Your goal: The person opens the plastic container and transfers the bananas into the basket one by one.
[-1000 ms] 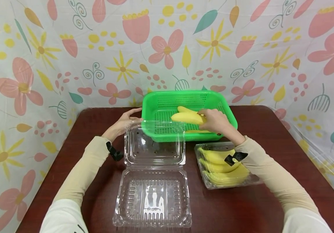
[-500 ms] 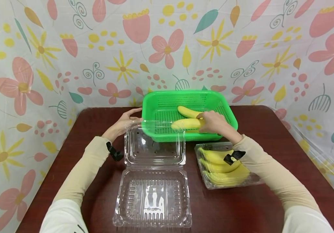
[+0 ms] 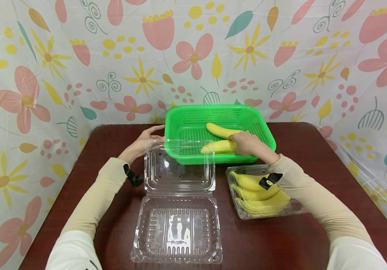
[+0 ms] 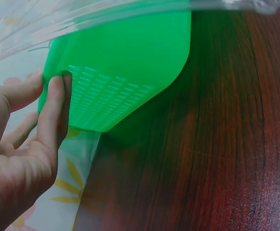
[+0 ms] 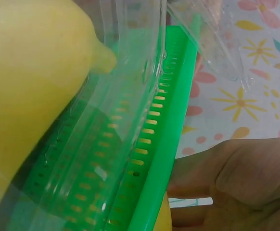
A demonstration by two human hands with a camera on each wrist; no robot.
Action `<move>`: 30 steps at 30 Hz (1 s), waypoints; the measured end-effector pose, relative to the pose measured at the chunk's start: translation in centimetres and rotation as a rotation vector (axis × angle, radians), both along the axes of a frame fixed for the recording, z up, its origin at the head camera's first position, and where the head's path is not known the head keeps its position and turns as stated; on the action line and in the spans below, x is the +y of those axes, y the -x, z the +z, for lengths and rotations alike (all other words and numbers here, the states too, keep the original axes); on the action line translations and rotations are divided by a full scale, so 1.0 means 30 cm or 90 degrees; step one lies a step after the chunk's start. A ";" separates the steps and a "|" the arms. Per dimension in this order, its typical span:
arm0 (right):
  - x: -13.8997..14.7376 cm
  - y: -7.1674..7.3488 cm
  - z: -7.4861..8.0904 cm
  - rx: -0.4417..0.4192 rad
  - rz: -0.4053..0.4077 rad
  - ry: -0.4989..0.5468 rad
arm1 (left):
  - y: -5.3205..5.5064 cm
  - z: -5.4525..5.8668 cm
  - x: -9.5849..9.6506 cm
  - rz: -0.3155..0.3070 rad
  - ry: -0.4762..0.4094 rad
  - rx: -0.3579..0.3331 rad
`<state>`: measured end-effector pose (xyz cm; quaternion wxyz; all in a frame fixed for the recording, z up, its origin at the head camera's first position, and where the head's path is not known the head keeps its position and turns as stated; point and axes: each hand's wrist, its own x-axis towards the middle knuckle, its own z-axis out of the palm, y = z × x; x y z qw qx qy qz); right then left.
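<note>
The green plastic basket (image 3: pixel 180 159) stands at the back of the table. My left hand (image 3: pixel 143 144) touches the basket's left side, its fingers (image 4: pixel 53 110) fairly straight against the outer wall and rim. In the basket, my right hand (image 3: pixel 247 143) holds the front banana (image 3: pixel 217 147) by its right end. Behind it lies another banana (image 3: pixel 220 130), its right part passing behind the hand. In the right wrist view, the basket rim hides the tips of my right hand (image 5: pixel 241 185), and a bit of yellow banana (image 5: pixel 164 216) shows below.
A clear hinged clamshell box (image 3: pixel 139 251) stands open at front centre, its lid (image 3: pixel 180 183) raised before the basket. To the right, a clear box (image 3: pixel 244 215) with several bananas (image 3: pixel 261 204) lies beneath my right forearm. A flowered cloth (image 3: pixel 193 56) hangs behind the table.
My right hand has lowered the front banana in the basket and shifted slightly right and toward me. More of the rear banana shows. The left hand stays in place.
</note>
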<state>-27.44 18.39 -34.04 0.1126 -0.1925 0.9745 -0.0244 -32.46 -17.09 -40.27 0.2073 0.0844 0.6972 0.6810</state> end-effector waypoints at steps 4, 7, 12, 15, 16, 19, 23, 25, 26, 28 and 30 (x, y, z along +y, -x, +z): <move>0.008 0.003 -0.003 -0.013 -0.001 0.008 | -0.005 0.006 0.004 0.002 0.002 -0.002; 0.015 0.001 0.003 -0.022 0.003 0.012 | -0.006 0.007 0.008 0.002 -0.005 -0.001; 0.035 -0.014 0.025 -0.043 -0.003 0.023 | -0.004 -0.001 0.011 0.009 -0.002 0.006; 0.052 -0.029 0.040 -0.040 0.004 0.033 | 0.002 -0.010 0.011 0.015 0.010 0.003; 0.057 -0.034 0.045 -0.040 0.007 0.039 | 0.004 -0.013 0.012 0.017 0.013 0.002; 0.077 -0.054 0.062 -0.024 0.010 0.059 | 0.010 -0.021 0.012 0.016 0.026 0.006; 0.107 -0.080 0.080 -0.008 -0.003 0.105 | 0.011 -0.023 0.011 0.015 0.032 0.013; 0.121 -0.092 0.082 0.004 -0.015 0.130 | 0.009 -0.019 0.010 0.016 0.034 0.012; 0.128 -0.098 0.081 0.009 -0.022 0.142 | 0.008 -0.018 0.009 0.015 0.034 0.012; 0.140 -0.109 0.074 0.019 -0.036 0.163 | 0.005 -0.013 0.006 0.012 0.036 0.010; 0.147 -0.121 0.067 0.031 -0.045 0.179 | 0.002 -0.011 0.004 0.012 0.041 0.011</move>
